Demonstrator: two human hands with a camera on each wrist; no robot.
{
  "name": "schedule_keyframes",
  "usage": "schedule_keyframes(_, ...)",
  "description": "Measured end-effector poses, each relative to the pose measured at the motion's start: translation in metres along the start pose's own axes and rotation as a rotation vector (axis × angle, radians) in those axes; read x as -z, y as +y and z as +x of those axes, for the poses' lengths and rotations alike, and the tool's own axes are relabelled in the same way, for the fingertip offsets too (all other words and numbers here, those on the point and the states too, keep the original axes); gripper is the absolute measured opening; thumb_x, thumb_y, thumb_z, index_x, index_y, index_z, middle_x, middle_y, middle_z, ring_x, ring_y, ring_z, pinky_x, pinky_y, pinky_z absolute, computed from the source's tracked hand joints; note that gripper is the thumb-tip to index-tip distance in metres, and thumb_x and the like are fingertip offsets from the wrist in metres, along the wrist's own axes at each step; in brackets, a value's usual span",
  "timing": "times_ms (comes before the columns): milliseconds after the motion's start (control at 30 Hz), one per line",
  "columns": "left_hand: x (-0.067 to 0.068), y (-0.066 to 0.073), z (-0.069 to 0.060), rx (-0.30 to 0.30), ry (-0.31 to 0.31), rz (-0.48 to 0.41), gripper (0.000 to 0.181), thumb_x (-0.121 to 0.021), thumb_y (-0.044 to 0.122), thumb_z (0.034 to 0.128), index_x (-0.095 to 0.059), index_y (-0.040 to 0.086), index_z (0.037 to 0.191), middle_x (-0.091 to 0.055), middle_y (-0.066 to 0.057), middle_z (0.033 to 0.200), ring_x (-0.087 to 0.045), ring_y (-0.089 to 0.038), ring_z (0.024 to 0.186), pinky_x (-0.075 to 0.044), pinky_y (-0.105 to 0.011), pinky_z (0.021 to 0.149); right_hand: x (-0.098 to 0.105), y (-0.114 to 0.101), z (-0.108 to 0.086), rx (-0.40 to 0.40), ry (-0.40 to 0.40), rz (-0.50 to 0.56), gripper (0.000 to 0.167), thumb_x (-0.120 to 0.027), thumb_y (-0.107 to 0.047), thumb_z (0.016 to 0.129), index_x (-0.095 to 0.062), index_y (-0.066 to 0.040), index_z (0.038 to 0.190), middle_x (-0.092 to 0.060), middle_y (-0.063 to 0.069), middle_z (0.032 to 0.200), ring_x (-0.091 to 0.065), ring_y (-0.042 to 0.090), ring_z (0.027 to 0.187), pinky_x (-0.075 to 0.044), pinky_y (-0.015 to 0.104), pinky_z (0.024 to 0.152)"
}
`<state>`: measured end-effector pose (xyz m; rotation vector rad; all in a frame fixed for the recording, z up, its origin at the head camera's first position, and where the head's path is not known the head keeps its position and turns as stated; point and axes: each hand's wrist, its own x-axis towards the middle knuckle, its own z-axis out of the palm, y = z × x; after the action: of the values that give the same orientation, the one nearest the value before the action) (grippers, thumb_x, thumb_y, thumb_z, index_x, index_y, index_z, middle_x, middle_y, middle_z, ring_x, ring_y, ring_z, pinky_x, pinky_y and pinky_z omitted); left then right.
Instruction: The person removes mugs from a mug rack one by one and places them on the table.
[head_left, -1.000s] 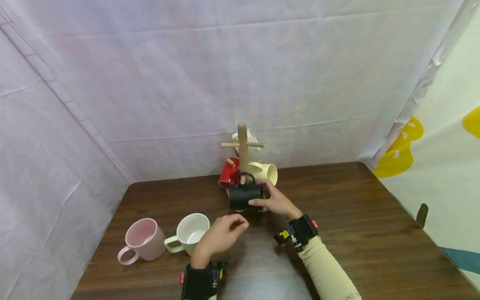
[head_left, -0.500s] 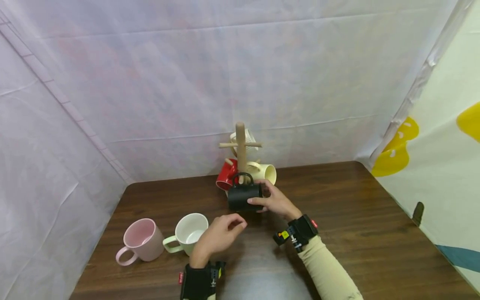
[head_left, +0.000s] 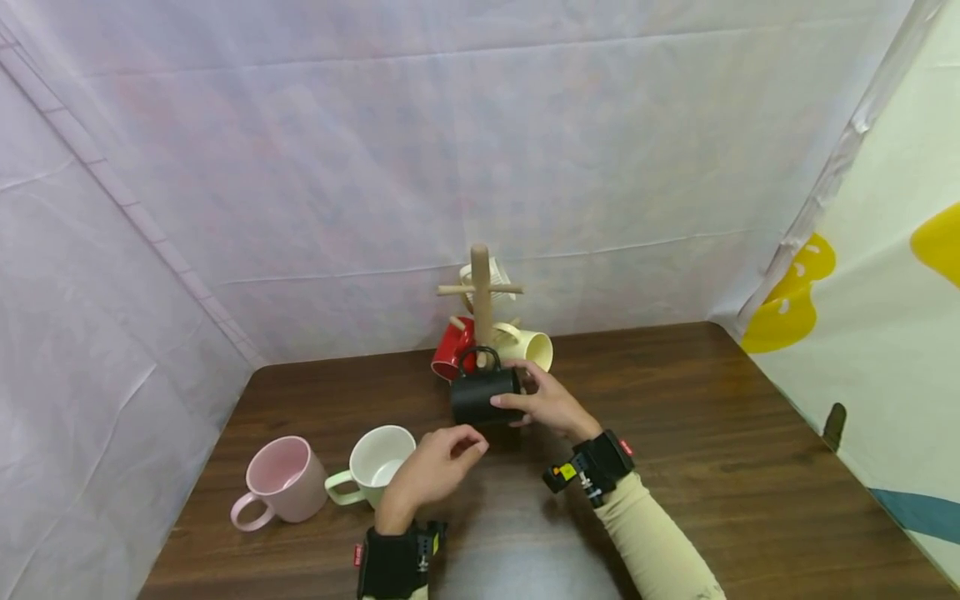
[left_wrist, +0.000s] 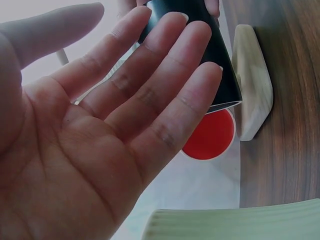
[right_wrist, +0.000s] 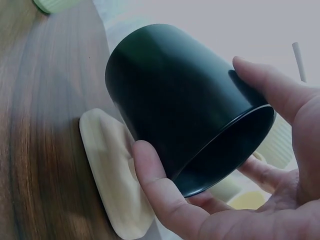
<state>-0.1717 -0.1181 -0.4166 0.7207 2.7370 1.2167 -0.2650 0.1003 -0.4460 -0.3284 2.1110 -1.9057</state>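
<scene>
Black mug point(head_left: 476, 397), frame centre: likely stiff, slippery, chippable, modest weight. Right hand point(head_left: 553, 406) grips it near rim point(right_wrist: 215, 134), probably surest hold. Left hand point(head_left: 433, 467), lower centre, relaxed, empty.

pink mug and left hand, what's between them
In the head view, the pale green mug stands between the pink mug and the left hand.
</scene>
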Motion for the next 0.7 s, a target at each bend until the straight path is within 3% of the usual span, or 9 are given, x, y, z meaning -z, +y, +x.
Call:
schedule_keyframes(400, 0.002, -0.006, 0.001, 0.029, -0.003, -0.007, 0.016, -0.057, 0.025, 0.1005, -0.071, 0.016, 0.102, -0.069, 0.004, 0.095, -0.061, -0.011, 0.088, -0.050, -0.031, 0.078, -0.005, -0.010, -0.006, 0.014, -0.007, -0.048, 0.068, -0.082, -0.019, 0.082, -0.046, -0.014, 0.140, -0.047, 0.027, 0.127, -0.067, 0.032, 0.090, -0.055, 0.059, 0.077)
schedule_keyframes(700, 0.006, -0.006, -0.002, 0.025, 0.026, -0.008, 0.016, -0.057, 0.023, 0.1005, -0.071, 0.016, 0.102, -0.070, 0.003, 0.097, -0.063, -0.013, 0.091, -0.050, -0.034, 0.081, -0.007, -0.016, -0.010, 0.024, -0.002, -0.085, 0.070, -0.085, -0.024, 0.079, -0.049, -0.020, 0.139, -0.046, 0.025, 0.132, -0.068, 0.030, 0.087, -0.056, 0.058, 0.077)
